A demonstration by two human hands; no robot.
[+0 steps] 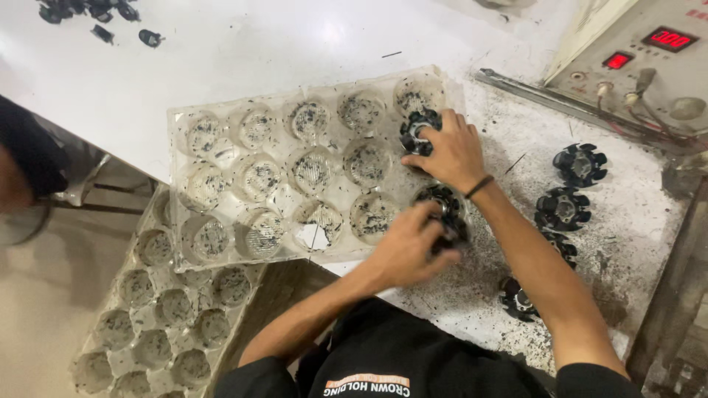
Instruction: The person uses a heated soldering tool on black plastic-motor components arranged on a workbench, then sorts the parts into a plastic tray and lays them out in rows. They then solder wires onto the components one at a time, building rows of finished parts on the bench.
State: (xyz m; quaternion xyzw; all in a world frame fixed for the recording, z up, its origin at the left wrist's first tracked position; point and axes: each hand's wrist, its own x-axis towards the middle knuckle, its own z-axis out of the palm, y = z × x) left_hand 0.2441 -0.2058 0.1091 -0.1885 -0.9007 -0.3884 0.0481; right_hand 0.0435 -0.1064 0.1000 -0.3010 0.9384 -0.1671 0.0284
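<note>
The right hand (pixel 451 151) clamps a round black finned part (pixel 417 131), lying flat, in the clear tray's (pixel 221 158) far right pocket. The left hand (pixel 407 248) grips another black part (pixel 445 210) at the tray's near right corner; its axis is blurred.

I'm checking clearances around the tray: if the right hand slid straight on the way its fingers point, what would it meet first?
The right hand points up-left, fingers on a black round part at the clear tray. Going on, it would probably meet the tray's grimy top-row cups first, though depth is unclear.

Rotor parts (pixel 571 188) right of tray (pixel 221 118)
</note>
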